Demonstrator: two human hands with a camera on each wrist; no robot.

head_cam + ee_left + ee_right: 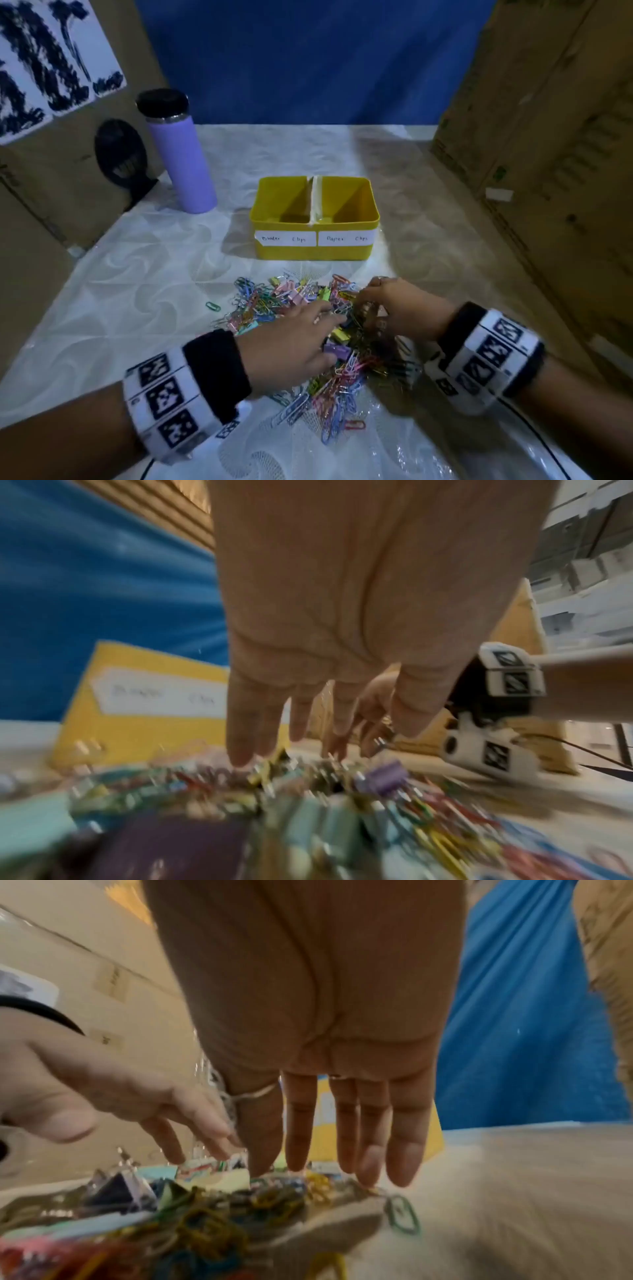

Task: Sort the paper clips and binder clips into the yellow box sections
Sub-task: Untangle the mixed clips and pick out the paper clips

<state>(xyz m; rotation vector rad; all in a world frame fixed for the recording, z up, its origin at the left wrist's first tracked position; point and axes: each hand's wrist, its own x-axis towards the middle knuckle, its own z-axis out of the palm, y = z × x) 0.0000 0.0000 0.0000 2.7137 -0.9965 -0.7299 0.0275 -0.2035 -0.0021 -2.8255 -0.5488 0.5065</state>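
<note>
we have both hands down on the mixed pile of clips (308,342), and neither is lifting anything yet. our left hand (291,346) lies palm down with its fingers (243,723) straight and slightly spread, tips just touching the top of the heap; we judge that flat pose is for raking and spreading the tangle so single pieces show. our right hand (394,308) comes in from the other side, its fingers (407,1137) long, straight and close together, tips resting on the far edge of the pile right beside the left fingertips; whether a clip is caught under those tips we cannot tell, since the wrist views are blurred. a purple binder clip (337,351) and a yellow binder clip (339,335) sit just under and beside the left fingers, within easy reach, while coloured paper clips fan out on both sides of the hands, and one green paper clip (213,306) lies apart, beyond the left fingers' outer side. the yellow box (315,246) stands ahead of all the fingertips, past the pile, labels facing us: binder clips on the left half, paper clips on the right, with a divider between. both sections look empty as far as we can see, so we judge the sorting is only starting.
</note>
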